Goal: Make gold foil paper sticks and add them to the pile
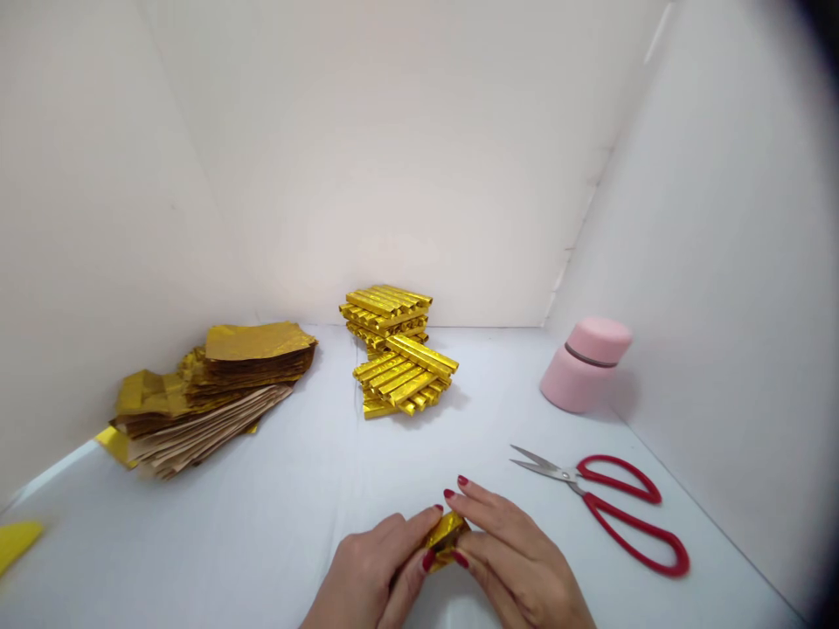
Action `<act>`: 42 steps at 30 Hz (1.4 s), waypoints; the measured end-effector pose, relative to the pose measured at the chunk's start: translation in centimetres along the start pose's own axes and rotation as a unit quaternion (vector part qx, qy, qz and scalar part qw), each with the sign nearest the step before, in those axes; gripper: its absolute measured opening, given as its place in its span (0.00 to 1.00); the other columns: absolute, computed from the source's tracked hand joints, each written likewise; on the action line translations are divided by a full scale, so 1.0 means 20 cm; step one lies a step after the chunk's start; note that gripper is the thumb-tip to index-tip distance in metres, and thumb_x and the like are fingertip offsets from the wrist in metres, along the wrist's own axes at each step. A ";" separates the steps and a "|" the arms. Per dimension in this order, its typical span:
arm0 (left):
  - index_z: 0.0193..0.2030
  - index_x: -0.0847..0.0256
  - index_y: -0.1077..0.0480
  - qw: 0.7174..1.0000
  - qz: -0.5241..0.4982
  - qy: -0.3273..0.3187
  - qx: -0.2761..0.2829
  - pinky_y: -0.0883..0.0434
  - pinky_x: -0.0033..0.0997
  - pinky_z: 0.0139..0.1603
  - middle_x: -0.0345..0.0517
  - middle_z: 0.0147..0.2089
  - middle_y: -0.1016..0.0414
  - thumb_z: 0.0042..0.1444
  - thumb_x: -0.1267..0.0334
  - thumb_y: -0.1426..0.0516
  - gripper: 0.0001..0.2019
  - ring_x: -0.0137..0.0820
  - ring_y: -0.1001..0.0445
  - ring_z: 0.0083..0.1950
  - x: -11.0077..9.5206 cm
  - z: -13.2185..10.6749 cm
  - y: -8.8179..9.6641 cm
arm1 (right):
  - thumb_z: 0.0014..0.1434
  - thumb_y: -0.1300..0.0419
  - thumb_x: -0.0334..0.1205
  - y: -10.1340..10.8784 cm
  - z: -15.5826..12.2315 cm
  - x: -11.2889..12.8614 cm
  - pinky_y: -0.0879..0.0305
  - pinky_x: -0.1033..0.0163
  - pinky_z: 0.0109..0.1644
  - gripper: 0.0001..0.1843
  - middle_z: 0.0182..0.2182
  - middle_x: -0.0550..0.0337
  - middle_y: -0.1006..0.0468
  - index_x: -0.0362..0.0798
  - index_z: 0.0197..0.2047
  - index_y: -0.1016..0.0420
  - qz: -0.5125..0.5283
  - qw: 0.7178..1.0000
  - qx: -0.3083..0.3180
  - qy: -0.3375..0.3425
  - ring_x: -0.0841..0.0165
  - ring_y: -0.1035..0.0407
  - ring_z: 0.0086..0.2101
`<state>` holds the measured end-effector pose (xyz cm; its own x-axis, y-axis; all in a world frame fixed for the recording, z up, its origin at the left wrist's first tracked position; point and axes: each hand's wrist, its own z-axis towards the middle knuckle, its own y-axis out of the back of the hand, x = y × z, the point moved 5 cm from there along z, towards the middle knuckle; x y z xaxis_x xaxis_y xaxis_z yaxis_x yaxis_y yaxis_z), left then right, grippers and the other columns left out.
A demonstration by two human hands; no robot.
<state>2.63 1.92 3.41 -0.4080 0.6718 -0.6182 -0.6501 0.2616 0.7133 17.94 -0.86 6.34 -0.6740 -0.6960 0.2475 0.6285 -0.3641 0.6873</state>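
Low in the middle of the view, a small piece of folded gold foil paper (447, 535) sits between my two hands. My left hand (380, 568) pinches its left end between thumb and fingers. From the other side, my right hand (517, 555) grips the right end, thumb below and index and middle fingers stretched past the top. The fingers cover much of the paper, so its full shape is hidden. Beyond the hands stand crisscrossed stacks of folded gold paper bars (406, 371).
To the left lies a fanned pile of gold and brown paper sheets (255, 345). Red-handled scissors (567, 474) rest with blades apart at right, and a pink lidded container (580, 376) stands behind them. A yellow object (17, 540) shows at the left edge. White walls enclose the table.
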 end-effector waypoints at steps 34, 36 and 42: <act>0.59 0.53 0.41 0.998 -0.026 0.052 -0.024 0.29 0.25 0.39 0.43 0.38 0.26 0.65 0.61 0.55 0.16 0.29 0.25 0.37 0.04 -0.02 0.01 | 0.60 0.49 0.51 -0.15 -0.06 -0.08 0.35 0.65 0.34 0.14 0.25 0.61 0.28 0.50 0.32 0.35 0.380 0.849 0.032 -0.365 0.67 0.32 0.28; 0.59 0.56 0.41 0.999 -0.006 0.039 -0.026 0.28 0.25 0.36 0.45 0.37 0.26 0.65 0.61 0.56 0.17 0.30 0.25 0.35 0.03 -0.02 0.01 | 0.61 0.49 0.51 -0.14 -0.06 -0.07 0.36 0.66 0.33 0.15 0.25 0.60 0.27 0.49 0.31 0.33 0.371 0.854 0.043 -0.362 0.68 0.32 0.27; 0.60 0.60 0.43 0.998 0.044 -0.022 -0.040 0.29 0.22 0.27 0.45 0.31 0.29 0.66 0.64 0.60 0.18 0.29 0.27 0.28 0.00 -0.01 0.02 | 0.59 0.47 0.50 -0.11 -0.05 -0.07 0.36 0.68 0.31 0.15 0.23 0.62 0.26 0.49 0.30 0.31 0.336 0.868 0.035 -0.365 0.69 0.33 0.26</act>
<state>2.27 1.74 3.59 -0.4384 0.7201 -0.5378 -0.6624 0.1456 0.7348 17.79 0.26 3.82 -0.2472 -0.1495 0.9574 0.9668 0.0284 0.2540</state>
